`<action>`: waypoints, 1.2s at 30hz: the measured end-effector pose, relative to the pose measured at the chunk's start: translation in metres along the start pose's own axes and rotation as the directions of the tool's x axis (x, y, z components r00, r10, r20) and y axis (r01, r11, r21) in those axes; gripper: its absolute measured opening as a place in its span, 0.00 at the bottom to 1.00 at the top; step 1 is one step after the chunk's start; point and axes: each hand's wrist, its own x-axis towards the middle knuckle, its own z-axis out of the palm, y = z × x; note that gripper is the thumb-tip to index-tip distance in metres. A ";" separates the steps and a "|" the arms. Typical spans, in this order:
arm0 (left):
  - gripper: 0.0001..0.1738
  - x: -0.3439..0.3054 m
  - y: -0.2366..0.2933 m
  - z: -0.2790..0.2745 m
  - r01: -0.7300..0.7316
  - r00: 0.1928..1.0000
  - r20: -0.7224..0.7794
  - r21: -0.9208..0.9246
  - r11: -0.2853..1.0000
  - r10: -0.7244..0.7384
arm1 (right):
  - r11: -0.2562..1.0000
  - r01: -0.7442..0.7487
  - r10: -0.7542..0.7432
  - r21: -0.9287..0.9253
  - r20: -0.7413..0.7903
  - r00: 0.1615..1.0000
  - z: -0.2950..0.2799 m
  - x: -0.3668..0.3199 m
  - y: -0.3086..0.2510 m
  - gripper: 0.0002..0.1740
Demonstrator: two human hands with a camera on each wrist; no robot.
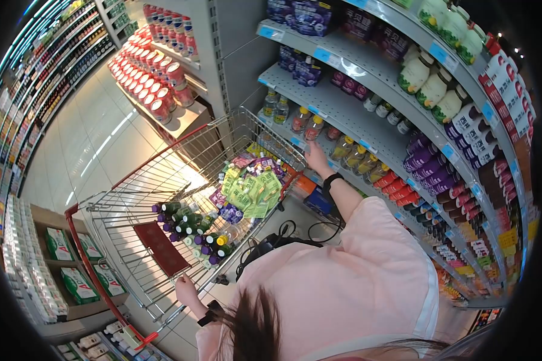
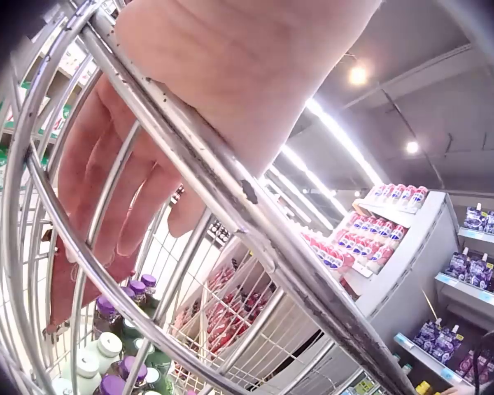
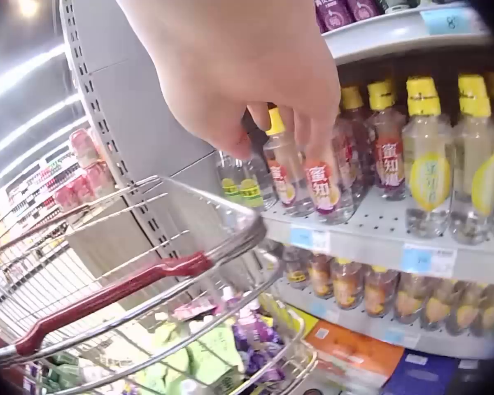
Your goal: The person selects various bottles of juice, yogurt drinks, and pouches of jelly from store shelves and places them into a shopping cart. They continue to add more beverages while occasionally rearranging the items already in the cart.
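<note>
In the head view, my right hand (image 1: 317,159) reaches the lower shelf beside the cart. Its fingers hang over the top of a clear bottle with a pink label (image 3: 323,191) at the shelf's front edge, hiding its cap; my thumb stands apart to the left. A similar yellow-capped bottle (image 3: 286,174) stands just left of it. My left hand (image 1: 188,290) rests on the metal rim of the shopping cart (image 2: 206,169), fingers loosely down over its inner side. Inside lie green pouches (image 1: 253,194), purple pouches and several purple-capped bottles (image 2: 107,317).
Tall shelves (image 1: 343,102) with bottles, jars and packs rise along the right. A stack of red-and-white cans (image 1: 147,78) stands beyond the cart. Boxes with green packs (image 1: 78,283) are at the left, next to the tiled aisle floor (image 1: 60,144).
</note>
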 end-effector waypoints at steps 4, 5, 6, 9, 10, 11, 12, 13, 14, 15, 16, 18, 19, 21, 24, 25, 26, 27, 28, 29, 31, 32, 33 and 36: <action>0.22 0.004 -0.008 0.014 0.005 0.998 -0.059 0.027 1.000 -0.004 | 0.993 -0.052 0.048 -0.108 -0.038 0.998 -0.032 0.019 0.032 0.30; 0.22 0.005 -0.010 0.015 0.016 0.999 -0.046 0.045 0.999 -0.013 | 0.991 -0.041 0.036 -0.127 -0.040 0.999 -0.037 0.025 0.037 0.32; 0.21 0.005 -0.013 0.016 0.025 0.999 -0.033 0.063 0.998 -0.023 | 0.989 -0.053 0.048 -0.139 -0.036 0.998 -0.041 0.029 0.040 0.32; 0.20 -0.004 0.005 -0.003 0.107 0.992 0.055 0.076 0.991 -0.111 | 0.981 -0.070 0.067 -0.182 -0.023 0.998 -0.052 0.049 0.040 0.34; 0.20 -0.005 0.008 -0.005 0.118 0.990 0.074 0.063 0.991 -0.122 | 0.964 -0.062 0.063 -0.260 -0.005 0.998 -0.053 0.053 0.040 0.35; 0.20 -0.006 0.009 -0.007 0.132 0.986 0.096 0.050 0.990 -0.137 | 0.965 -0.063 0.064 -0.256 -0.005 0.998 -0.053 0.057 0.039 0.36; 0.20 -0.003 0.008 -0.005 0.137 0.985 0.095 0.100 0.985 -0.147 | 0.965 -0.061 0.063 -0.255 0.001 0.998 -0.050 0.059 0.039 0.37; 0.20 -0.002 0.006 -0.002 0.146 0.982 0.096 0.153 0.977 -0.162 | 0.966 -0.057 0.062 -0.254 0.013 0.998 -0.047 0.062 0.039 0.38; 0.20 -0.003 0.009 -0.004 0.166 0.976 0.115 0.143 0.976 -0.183 | 0.970 -0.053 0.065 -0.238 0.040 0.997 -0.049 0.060 0.035 0.40; 0.21 -0.005 0.009 -0.006 0.187 0.970 0.131 0.131 0.974 -0.204 | 0.975 -0.041 0.050 -0.218 0.038 0.998 -0.046 0.061 0.034 0.41; 0.23 0.000 0.001 0.003 0.193 0.971 0.114 0.137 0.972 -0.209 | 0.981 -0.028 0.036 -0.194 0.033 0.999 -0.045 0.062 0.035 0.41; 0.29 0.003 -0.005 0.013 0.211 0.972 0.083 0.098 0.973 -0.219 | 0.981 -0.017 0.020 -0.192 0.014 1.000 -0.043 0.067 0.030 0.42; 0.32 0.002 -0.004 0.011 0.220 0.972 0.072 0.058 0.974 -0.224 | 0.981 -0.012 0.018 -0.191 0.033 0.999 -0.040 0.070 0.030 0.42; 0.37 0.002 0.003 0.005 0.233 0.972 0.027 -0.013 0.973 -0.232 | 0.982 -0.021 0.030 -0.190 0.050 0.998 -0.040 0.077 0.031 0.42; 0.40 -0.001 0.003 0.007 0.255 0.966 -0.022 -0.113 0.960 -0.259 | 0.972 -0.133 0.156 -0.193 0.107 0.982 -0.038 0.090 0.028 0.42; 0.39 -0.006 0.009 0.002 0.255 0.966 -0.026 -0.106 0.961 -0.259 | 0.966 -0.172 0.197 -0.191 0.123 0.973 -0.037 0.095 0.029 0.41; 0.39 -0.007 0.012 0.005 0.268 0.960 -0.067 -0.058 0.962 -0.271 | 0.973 -0.150 0.166 -0.176 0.079 0.983 -0.022 0.104 0.041 0.42; 0.38 -0.009 0.012 0.007 0.278 0.954 -0.113 -0.004 0.961 -0.277 | 0.970 -0.160 0.184 -0.181 0.119 0.976 -0.024 0.103 0.041 0.43; 0.38 -0.009 0.011 0.008 0.270 0.954 -0.131 -0.003 0.963 -0.268 | 0.967 -0.174 0.203 -0.184 0.153 0.967 -0.025 0.104 0.039 0.44; 0.38 -0.008 0.011 0.009 0.261 0.954 -0.151 -0.004 0.965 -0.259 | 0.965 -0.186 0.221 -0.185 0.185 0.958 -0.029 0.104 0.034 0.46; 0.37 -0.007 0.009 0.014 0.277 0.946 -0.176 0.000 0.961 -0.273 | 0.974 -0.182 0.192 -0.133 0.070 0.979 -0.024 0.107 0.037 0.43; 0.37 -0.008 0.009 0.014 0.258 0.945 -0.207 0.002 0.966 -0.252 | 0.976 -0.193 0.200 -0.106 0.068 0.977 -0.024 0.112 0.039 0.42; 0.37 -0.010 0.010 0.014 0.243 0.943 -0.237 0.006 0.970 -0.234 | 0.976 -0.202 0.207 -0.080 0.070 0.976 -0.017 0.119 0.049 0.40; 0.38 -0.012 0.012 0.012 0.246 0.944 -0.236 0.027 0.969 -0.233 | 0.933 -0.043 -0.056 -0.358 -0.262 0.963 0.027 0.143 0.087 0.39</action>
